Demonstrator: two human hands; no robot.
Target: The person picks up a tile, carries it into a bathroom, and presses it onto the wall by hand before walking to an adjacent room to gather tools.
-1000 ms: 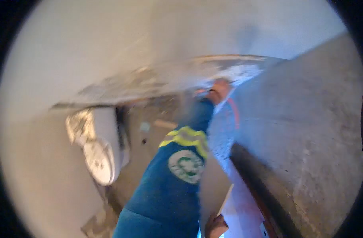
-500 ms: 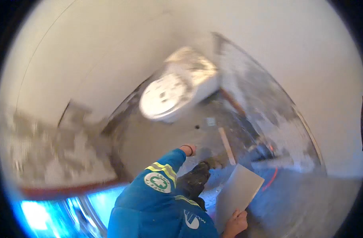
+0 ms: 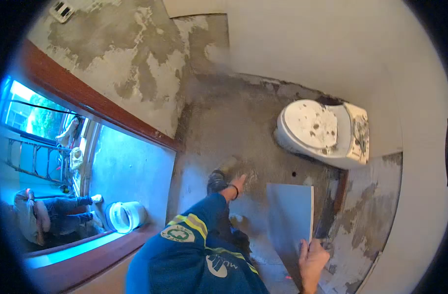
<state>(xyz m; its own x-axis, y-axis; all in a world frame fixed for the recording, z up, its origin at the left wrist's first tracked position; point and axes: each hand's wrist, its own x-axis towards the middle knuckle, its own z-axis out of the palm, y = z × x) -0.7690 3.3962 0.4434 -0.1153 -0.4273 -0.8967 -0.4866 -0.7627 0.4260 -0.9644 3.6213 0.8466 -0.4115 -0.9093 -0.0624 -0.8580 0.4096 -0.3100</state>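
In my right hand [image 3: 313, 259] is a flat rectangular tile [image 3: 288, 218], grey-faced with a pale edge. The thumb and fingers close on its lower right edge, and it tilts in front of me above the floor. My left hand [image 3: 237, 185], with a dark band at the wrist, reaches out over the floor near my boot [image 3: 217, 180]. Its fingers look extended, somewhat blurred, and no object shows in them. Beyond the tile, a white toilet [image 3: 312, 125] with dirt and debris on its lid stands by the wall.
Bare concrete floor [image 3: 224, 117] has a small dark hole [image 3: 294, 174] near the toilet. On the left, a reddish-brown door frame [image 3: 106, 112] borders a bright doorway. Through it are a white bucket [image 3: 126, 217], a ladder [image 3: 30, 157] and another person [image 3: 52, 215] bending low.
My view has swung left, so the toilet now appears farther right and the doorway shows more fully. The tile remains in my right hand and now appears more upright.
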